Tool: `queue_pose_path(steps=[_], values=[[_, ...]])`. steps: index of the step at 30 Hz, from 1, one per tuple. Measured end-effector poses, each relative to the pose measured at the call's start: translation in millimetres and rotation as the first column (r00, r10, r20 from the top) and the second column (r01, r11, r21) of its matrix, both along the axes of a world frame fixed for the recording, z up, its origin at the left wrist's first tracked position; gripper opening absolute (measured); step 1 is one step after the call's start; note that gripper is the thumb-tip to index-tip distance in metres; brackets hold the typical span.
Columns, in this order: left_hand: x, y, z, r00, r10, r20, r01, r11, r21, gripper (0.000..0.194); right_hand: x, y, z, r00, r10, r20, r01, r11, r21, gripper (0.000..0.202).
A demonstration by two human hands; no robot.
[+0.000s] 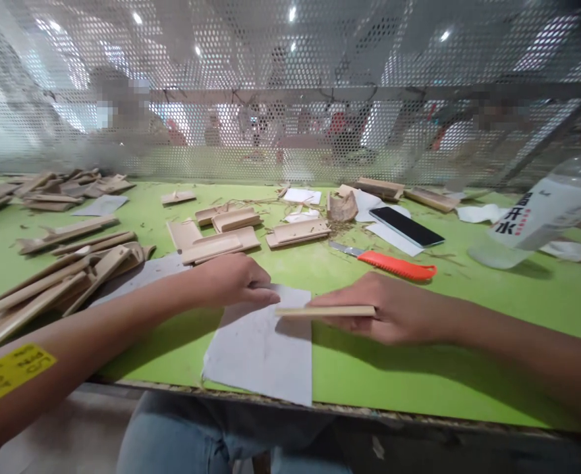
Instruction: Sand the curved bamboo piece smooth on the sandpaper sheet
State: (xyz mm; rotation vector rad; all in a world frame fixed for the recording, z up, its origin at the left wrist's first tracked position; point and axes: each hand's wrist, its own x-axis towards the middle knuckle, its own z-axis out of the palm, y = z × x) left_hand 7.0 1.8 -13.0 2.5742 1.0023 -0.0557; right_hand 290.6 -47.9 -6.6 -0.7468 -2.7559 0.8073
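Note:
My right hand (389,309) grips a pale bamboo piece (327,311), seen edge-on, its free end pointing left over a white sheet of paper (263,352). The fingers lie behind and beneath the piece. At the sheet's upper left, my left hand (238,282) is closed, with its thumb stretched toward the bamboo; whatever its curled fingers hold is hidden. Just beyond both hands lie several split bamboo pieces (298,232). A knife with an orange handle (396,264) rests beyond my right hand, its blade pointing left.
Several bamboo pieces are heaped at left (78,276) and far left (68,187). A black-screened phone (406,226) lies at the back right, near a clear plastic bottle (532,214). Shavings litter the green table (399,388). A perforated screen (280,131) borders its far side; people show behind it.

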Motion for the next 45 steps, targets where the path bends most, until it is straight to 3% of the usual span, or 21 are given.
queue_pose_path(steps=[7,10,14,18,23,27,28,30,32,33,37,41,45], values=[[-2,1,-2.0,1.000,0.001,0.006,-0.002,0.999,0.033,0.051,5,8,-5.4,0.995,-0.095,0.021,0.093,0.993,0.077,0.040],[-3,1,-1.9,1.000,-0.007,0.012,0.007,1.000,0.023,0.050,4,8,-8.0,0.999,-0.032,0.019,0.031,0.998,0.053,0.043],[-3,1,-1.4,1.000,0.019,0.016,-0.019,1.000,0.017,0.051,2,9,-9.5,0.991,-0.133,-0.031,0.134,0.990,0.035,0.040],[-3,0,0.0,1.000,0.013,0.014,-0.013,1.000,0.010,0.051,2,9,-7.9,0.996,-0.089,-0.008,0.088,0.996,-0.021,0.036],[-3,-2,1.1,1.000,0.024,0.014,-0.024,1.000,0.018,0.053,2,7,-4.7,0.985,-0.174,-0.011,0.174,0.985,-0.010,0.037],[-5,0,-1.2,1.000,0.013,0.025,-0.014,0.999,0.033,0.054,-4,-2,-0.1,1.000,-0.006,-0.007,0.005,0.993,-0.121,0.033],[-6,0,-1.9,1.000,0.015,0.024,-0.016,0.999,0.034,0.054,-5,-4,0.7,1.000,-0.020,-0.002,0.020,0.991,-0.134,0.031],[-6,1,-2.5,0.999,0.023,0.023,-0.023,0.999,0.028,0.055,-5,-6,1.7,0.983,-0.181,0.022,0.182,0.970,-0.161,0.029],[-6,0,-1.9,0.999,0.025,0.027,-0.025,0.999,0.021,0.054,-4,-7,2.0,0.928,-0.370,0.055,0.373,0.906,-0.202,0.034],[-6,0,-1.3,0.999,0.022,0.030,-0.022,1.000,0.017,0.053,-4,-6,2.0,0.913,-0.403,0.069,0.407,0.881,-0.242,0.037],[-5,-1,-0.1,0.999,0.013,0.041,-0.013,1.000,-0.001,0.052,-1,-4,0.9,0.960,-0.269,0.075,0.276,0.875,-0.398,0.042],[-6,1,-2.8,0.998,0.024,0.061,-0.025,1.000,0.017,0.053,-1,1,-1.0,0.915,-0.403,0.000,0.387,0.878,-0.282,0.043],[-5,2,-3.4,0.998,0.019,0.052,-0.020,1.000,0.019,0.053,-4,-1,-1.0,0.950,-0.311,0.034,0.301,0.879,-0.371,0.044]])
